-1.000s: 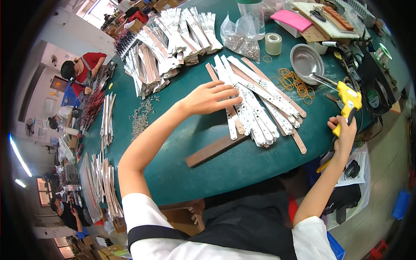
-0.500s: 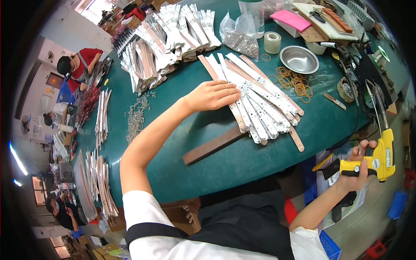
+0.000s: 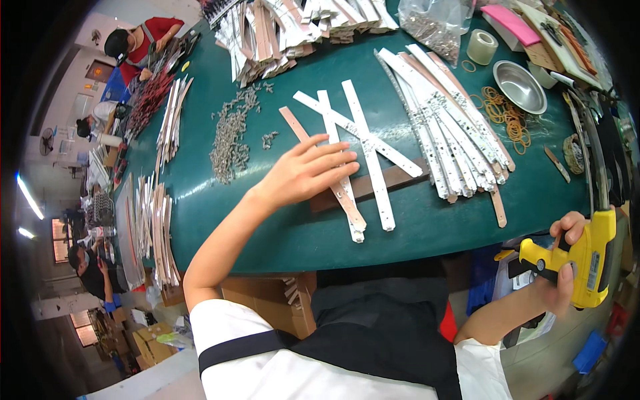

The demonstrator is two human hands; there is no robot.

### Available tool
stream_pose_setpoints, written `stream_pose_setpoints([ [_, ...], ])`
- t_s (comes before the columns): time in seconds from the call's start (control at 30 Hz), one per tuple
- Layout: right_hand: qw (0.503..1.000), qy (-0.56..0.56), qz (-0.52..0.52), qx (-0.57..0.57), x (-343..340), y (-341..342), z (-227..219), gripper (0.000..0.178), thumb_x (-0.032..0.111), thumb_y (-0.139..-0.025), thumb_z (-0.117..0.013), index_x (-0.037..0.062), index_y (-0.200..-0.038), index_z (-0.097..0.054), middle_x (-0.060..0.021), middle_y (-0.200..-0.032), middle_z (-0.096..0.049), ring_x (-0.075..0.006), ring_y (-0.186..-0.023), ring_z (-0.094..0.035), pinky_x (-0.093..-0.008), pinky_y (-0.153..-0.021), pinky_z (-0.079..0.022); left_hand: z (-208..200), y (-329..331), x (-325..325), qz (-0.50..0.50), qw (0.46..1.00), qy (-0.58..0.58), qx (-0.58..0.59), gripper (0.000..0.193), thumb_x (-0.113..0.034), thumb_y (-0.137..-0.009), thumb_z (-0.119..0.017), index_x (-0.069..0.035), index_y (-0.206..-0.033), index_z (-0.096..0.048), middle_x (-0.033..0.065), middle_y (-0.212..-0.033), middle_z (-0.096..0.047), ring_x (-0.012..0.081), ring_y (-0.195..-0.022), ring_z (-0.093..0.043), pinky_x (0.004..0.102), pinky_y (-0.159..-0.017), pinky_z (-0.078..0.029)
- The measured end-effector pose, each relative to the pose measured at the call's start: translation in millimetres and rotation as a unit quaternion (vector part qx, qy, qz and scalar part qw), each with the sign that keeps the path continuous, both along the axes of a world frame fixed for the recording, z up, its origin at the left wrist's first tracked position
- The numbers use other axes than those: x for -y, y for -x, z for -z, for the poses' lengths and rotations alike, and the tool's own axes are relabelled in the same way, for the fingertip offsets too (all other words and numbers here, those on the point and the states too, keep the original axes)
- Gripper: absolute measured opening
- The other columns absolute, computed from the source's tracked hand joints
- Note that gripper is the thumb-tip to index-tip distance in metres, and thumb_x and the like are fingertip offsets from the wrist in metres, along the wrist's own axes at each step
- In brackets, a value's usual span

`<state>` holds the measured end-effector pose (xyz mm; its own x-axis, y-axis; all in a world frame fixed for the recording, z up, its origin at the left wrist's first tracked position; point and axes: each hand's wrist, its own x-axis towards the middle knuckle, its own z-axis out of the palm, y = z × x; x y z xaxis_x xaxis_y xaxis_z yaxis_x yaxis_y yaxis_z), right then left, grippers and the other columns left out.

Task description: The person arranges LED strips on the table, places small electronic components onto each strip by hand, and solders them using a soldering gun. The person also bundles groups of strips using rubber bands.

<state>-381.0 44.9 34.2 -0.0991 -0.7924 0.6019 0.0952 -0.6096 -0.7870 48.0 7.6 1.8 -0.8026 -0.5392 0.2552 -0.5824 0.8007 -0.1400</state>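
Observation:
My left hand (image 3: 310, 168), fingers stretched and slightly spread, rests over a few loose narrow strips. These are white strips with small dark dots (image 3: 373, 177) and a tan strip (image 3: 292, 123), crossing each other on a dark brown bar (image 3: 365, 189). My right hand (image 3: 567, 270) is wrapped round the grip of a yellow soldering gun (image 3: 590, 260) at the table's right edge. The gun's metal tube points up and away. Between the two hands lies a fanned bundle of similar strips (image 3: 460, 137).
Small grey metal pieces (image 3: 230, 143) lie left of the loose strips. At the back stands a large strip stack (image 3: 273, 40). Rubber bands (image 3: 507, 120), a metal bowl (image 3: 520, 87), a tape roll (image 3: 481, 47) and a knife (image 3: 557, 165) are at right. Other people sit far left.
My left hand has left the fanned bundle; several strips now lie apart from it, on the left across the bar. The soldering gun stays in my right hand. The view has shifted.

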Motion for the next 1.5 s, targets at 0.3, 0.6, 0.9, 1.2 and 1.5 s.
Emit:
stream_pose_setpoints([
  [0.3,0.990,-0.027,-0.022,-0.133,8,-29,-28,0.047,0.013,-0.071,-0.056,-0.0081,-0.111,-0.046,-0.0193,-0.099,-0.050,-0.0246,-0.091,-0.050,-0.0327,-0.073,-0.044,11,-31,-29,-0.025,0.998,0.019,-0.055,0.033,-0.009,-0.069,-0.070,-0.007,-0.101,-0.064,0.0029,-0.094,-0.053,0.0154,-0.073,-0.056,0.0269,-0.056,-0.051],
  [0.6,0.987,-0.027,0.012,-0.156,0,-55,-19,0.054,0.013,-0.074,-0.056,-0.0097,-0.122,-0.042,-0.0182,-0.096,-0.052,-0.0201,-0.079,-0.052,-0.0310,-0.068,-0.045,9,-24,-50,-0.144,0.974,-0.110,-0.139,0.020,-0.001,-0.074,-0.064,-0.004,-0.093,-0.059,0.0078,-0.096,-0.059,0.0245,-0.071,-0.064,0.0327,-0.059,-0.054],
  [0.9,0.984,-0.111,0.042,-0.135,-8,-101,5,0.088,0.017,-0.071,-0.075,-0.0059,-0.143,-0.029,-0.0131,-0.106,-0.059,-0.0147,-0.076,-0.051,-0.0245,-0.061,-0.044,6,-8,-46,-0.131,0.975,-0.057,-0.172,0.022,-0.001,-0.069,-0.071,-0.005,-0.090,-0.066,0.0047,-0.075,-0.063,0.0220,-0.064,-0.062,0.0322,-0.056,-0.050],
  [1.2,0.809,0.052,0.073,-0.581,34,-168,31,0.082,0.001,-0.067,-0.070,0.0062,-0.142,-0.038,-0.0119,-0.087,-0.051,-0.0269,-0.080,-0.050,-0.0344,-0.070,-0.048,8,-7,-70,-0.234,0.957,-0.071,-0.157,0.036,-0.004,-0.071,-0.071,-0.013,-0.106,-0.070,0.0017,-0.083,-0.057,0.0201,-0.074,-0.055,0.0324,-0.061,-0.047],
  [1.5,0.784,0.046,0.048,-0.618,27,-168,38,0.083,-0.004,-0.064,-0.066,0.0055,-0.141,-0.039,-0.0125,-0.084,-0.050,-0.0282,-0.082,-0.051,-0.0365,-0.070,-0.047,16,-3,-86,-0.259,0.935,-0.128,-0.206,0.049,-0.004,-0.071,-0.068,-0.010,-0.119,-0.063,0.0090,-0.095,-0.051,0.0256,-0.083,-0.051,0.0371,-0.073,-0.045],
])
